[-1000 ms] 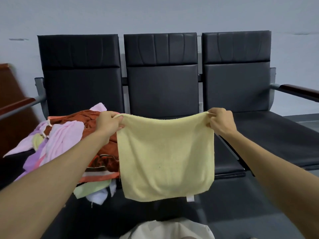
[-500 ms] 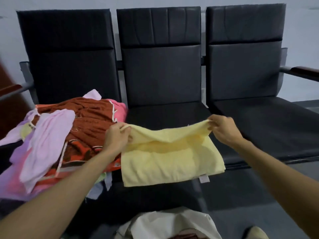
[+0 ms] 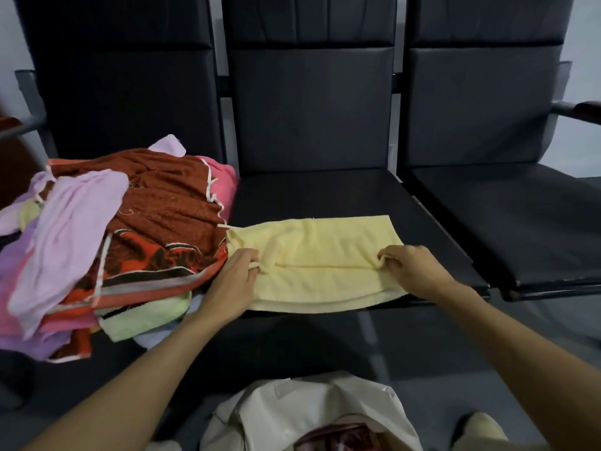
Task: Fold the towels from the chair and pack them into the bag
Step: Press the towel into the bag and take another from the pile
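holding yellow towel (image 3: 325,242), black seat (image 3: 325,195), pale wall (image 3: 585,34)

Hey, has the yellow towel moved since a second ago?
Yes, downward. The yellow towel hung in front of the middle chair; now it lies folded on the chair's seat, left hand and right hand pinching it.
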